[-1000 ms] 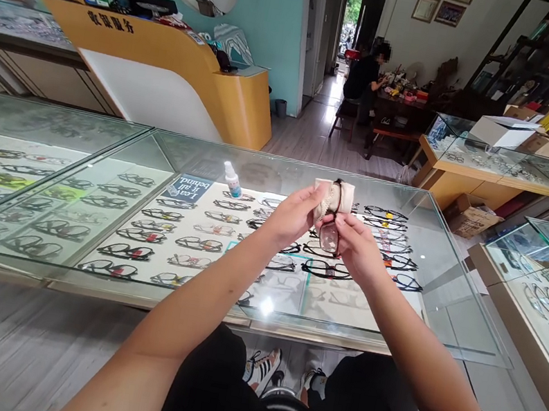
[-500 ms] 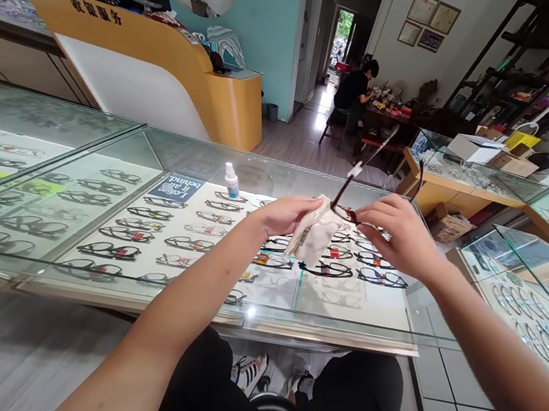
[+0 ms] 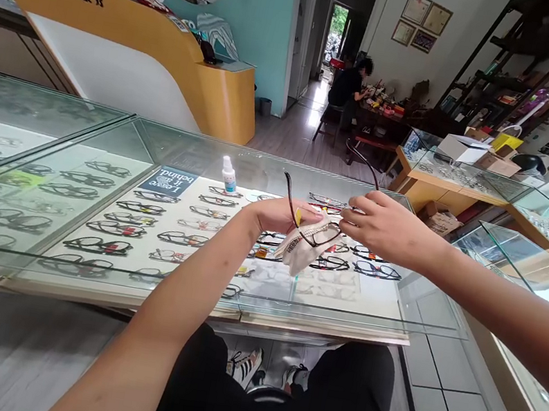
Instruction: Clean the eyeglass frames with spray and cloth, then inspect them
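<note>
Above the glass display case [image 3: 257, 306], my left hand [image 3: 280, 215] is closed around a pale cloth [image 3: 299, 255] with dark lettering and a stitched edge. The cloth lies against the front of a dark pair of eyeglasses [image 3: 321, 243]. My right hand [image 3: 374, 222] pinches the frame's right side near the hinge. Both temples stick up, unfolded; one rises beside my left thumb and the other beyond my right hand. The lens under the cloth is hidden. A white spray bottle [image 3: 229, 177] with a blue label stands on the glass, left of my hands.
Rows of eyeglasses [image 3: 110, 227] lie inside the case beside a blue card [image 3: 170, 182]. Another display case [image 3: 501, 233] stands to the right. Behind are an orange-and-white counter [image 3: 219, 94] and a seated person [image 3: 347, 88] at a cluttered table.
The eyeglasses have turned in my hands, their temples now pointing up and left. The cloth and both hands remain on them. The view has shifted slightly.
</note>
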Tool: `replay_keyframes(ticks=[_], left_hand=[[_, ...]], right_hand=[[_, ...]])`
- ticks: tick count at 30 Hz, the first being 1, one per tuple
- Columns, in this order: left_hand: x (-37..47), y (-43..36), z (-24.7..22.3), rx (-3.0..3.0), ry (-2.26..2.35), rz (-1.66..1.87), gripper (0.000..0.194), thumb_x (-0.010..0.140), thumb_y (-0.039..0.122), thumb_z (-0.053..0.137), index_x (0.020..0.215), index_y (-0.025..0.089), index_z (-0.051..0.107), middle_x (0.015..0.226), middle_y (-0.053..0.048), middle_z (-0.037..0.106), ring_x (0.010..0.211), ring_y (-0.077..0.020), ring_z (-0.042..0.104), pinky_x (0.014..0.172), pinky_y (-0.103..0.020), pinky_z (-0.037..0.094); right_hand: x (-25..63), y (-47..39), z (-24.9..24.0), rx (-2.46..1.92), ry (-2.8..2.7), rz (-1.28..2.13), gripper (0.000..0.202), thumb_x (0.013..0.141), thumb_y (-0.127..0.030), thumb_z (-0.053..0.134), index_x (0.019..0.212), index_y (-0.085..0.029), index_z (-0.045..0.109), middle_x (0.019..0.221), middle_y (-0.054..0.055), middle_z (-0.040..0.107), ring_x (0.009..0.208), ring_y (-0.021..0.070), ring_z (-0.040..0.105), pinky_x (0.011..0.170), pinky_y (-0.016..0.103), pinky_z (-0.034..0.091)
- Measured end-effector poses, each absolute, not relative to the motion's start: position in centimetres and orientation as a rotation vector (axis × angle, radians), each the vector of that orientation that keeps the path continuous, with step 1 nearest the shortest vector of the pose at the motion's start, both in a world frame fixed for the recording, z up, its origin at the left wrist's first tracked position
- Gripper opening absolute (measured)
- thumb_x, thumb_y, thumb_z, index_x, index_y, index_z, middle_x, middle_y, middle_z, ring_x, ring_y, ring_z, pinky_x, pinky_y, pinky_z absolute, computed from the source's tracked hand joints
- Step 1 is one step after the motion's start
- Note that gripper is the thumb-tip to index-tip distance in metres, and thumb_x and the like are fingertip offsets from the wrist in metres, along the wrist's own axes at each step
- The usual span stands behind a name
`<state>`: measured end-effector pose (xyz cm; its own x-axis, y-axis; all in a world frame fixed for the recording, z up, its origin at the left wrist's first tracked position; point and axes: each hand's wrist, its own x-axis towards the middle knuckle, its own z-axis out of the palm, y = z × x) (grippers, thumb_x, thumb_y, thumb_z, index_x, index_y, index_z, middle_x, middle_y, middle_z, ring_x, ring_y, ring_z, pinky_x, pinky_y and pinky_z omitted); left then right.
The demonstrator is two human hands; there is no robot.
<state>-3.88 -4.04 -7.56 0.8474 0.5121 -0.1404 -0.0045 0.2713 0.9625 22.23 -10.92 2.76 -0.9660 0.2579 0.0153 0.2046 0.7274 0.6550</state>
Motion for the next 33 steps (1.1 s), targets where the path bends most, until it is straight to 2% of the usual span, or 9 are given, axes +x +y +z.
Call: replay_keyframes(ticks=[3, 9, 15, 19, 22, 24, 27, 30, 33], left_hand=[[-4.0, -4.4, -7.3, 1.334, 0.400, 0.316, 0.044, 0.086, 0.054, 0.090, 0.103, 0.014, 0.085, 0.106, -0.019, 0.085, 0.095, -0.0289, 0.081, 0.084, -0.037, 0.062], [-3.8, -4.4, -7.2, 1.365, 0.380, 0.399, 0.034, 0.075, 0.039, 0.098, 0.090, 0.015, 0.080, 0.093, -0.012, 0.083, 0.083, -0.0241, 0.079, 0.075, -0.031, 0.059], [-3.3, -4.3, -7.5, 1.375, 0.424, 0.446, 0.045, 0.075, 0.051, 0.099, 0.095, 0.014, 0.082, 0.099, -0.016, 0.084, 0.089, -0.0258, 0.080, 0.075, -0.031, 0.059], [-2.6, -4.1, -8.0, 1.330, 0.445, 0.582, 0.055, 0.075, 0.054, 0.100, 0.105, 0.012, 0.082, 0.103, -0.018, 0.085, 0.088, -0.0240, 0.079, 0.076, -0.030, 0.060], [-2.2, -4.0, -8.0, 1.279, 0.465, 0.737, 0.057, 0.076, 0.050, 0.100, 0.115, 0.011, 0.081, 0.110, -0.017, 0.085, 0.092, -0.0218, 0.079, 0.080, -0.027, 0.060], [-1.9, -4.1, -8.0, 1.263, 0.473, 0.774, 0.064, 0.075, 0.048, 0.101, 0.123, 0.012, 0.079, 0.113, -0.017, 0.084, 0.097, -0.0230, 0.080, 0.083, -0.028, 0.061], [-1.6, -4.4, -8.1, 1.255, 0.485, 0.785, 0.066, 0.075, 0.048, 0.101, 0.125, 0.012, 0.077, 0.110, -0.016, 0.084, 0.095, -0.0234, 0.080, 0.085, -0.030, 0.062], [-1.4, -4.5, -8.4, 1.293, 0.492, 0.775, 0.063, 0.078, 0.050, 0.099, 0.122, 0.012, 0.076, 0.110, -0.016, 0.084, 0.093, -0.0236, 0.081, 0.083, -0.030, 0.061], [-1.6, -4.5, -8.6, 1.307, 0.494, 0.729, 0.062, 0.081, 0.052, 0.096, 0.124, 0.012, 0.076, 0.114, -0.017, 0.084, 0.096, -0.0258, 0.082, 0.085, -0.032, 0.063]], right_hand=[[22.1, -10.2, 2.7, 0.358, 2.875, 1.095, 0.013, 0.105, -0.014, 0.067, 0.098, -0.022, 0.076, 0.115, 0.008, 0.080, 0.115, 0.0284, 0.059, 0.095, 0.042, 0.044], [22.1, -9.3, 2.3, 0.331, 2.969, 1.181, 0.024, 0.107, -0.010, 0.060, 0.105, -0.024, 0.079, 0.112, 0.005, 0.078, 0.125, 0.0274, 0.062, 0.111, 0.048, 0.051], [22.3, -8.6, 1.7, 0.406, 3.076, 1.036, 0.030, 0.106, -0.007, 0.057, 0.118, -0.021, 0.081, 0.121, 0.009, 0.079, 0.130, 0.0296, 0.064, 0.116, 0.053, 0.052], [22.7, -8.8, 0.9, 0.683, 3.218, 0.852, 0.046, 0.106, -0.011, 0.057, 0.146, -0.029, 0.072, 0.139, 0.007, 0.076, 0.139, 0.0316, 0.062, 0.122, 0.058, 0.047], [22.6, -9.1, -0.8, 1.284, 3.286, 0.780, 0.034, 0.108, -0.024, 0.060, 0.138, -0.023, 0.076, 0.131, 0.013, 0.077, 0.130, 0.0349, 0.064, 0.114, 0.059, 0.048], [22.3, -8.9, -2.5, 1.815, 3.339, 0.447, 0.027, 0.106, -0.037, 0.064, 0.116, -0.020, 0.082, 0.113, 0.013, 0.079, 0.113, 0.0335, 0.067, 0.104, 0.056, 0.050], [21.5, -7.9, -5.4, 2.226, 3.350, -0.895, 0.031, 0.101, -0.050, 0.069, 0.099, -0.022, 0.082, 0.102, 0.008, 0.078, 0.094, 0.0248, 0.066, 0.091, 0.044, 0.053], [20.6, -6.3, -7.6, 2.027, 3.115, -2.031, 0.036, 0.090, -0.059, 0.082, 0.096, -0.023, 0.082, 0.099, 0.004, 0.078, 0.084, 0.0195, 0.063, 0.085, 0.037, 0.053], [20.2, -5.1, -8.8, 1.758, 2.973, -2.474, 0.037, 0.082, -0.058, 0.091, 0.088, -0.023, 0.083, 0.100, 0.003, 0.078, 0.080, 0.0165, 0.060, 0.079, 0.033, 0.051]])
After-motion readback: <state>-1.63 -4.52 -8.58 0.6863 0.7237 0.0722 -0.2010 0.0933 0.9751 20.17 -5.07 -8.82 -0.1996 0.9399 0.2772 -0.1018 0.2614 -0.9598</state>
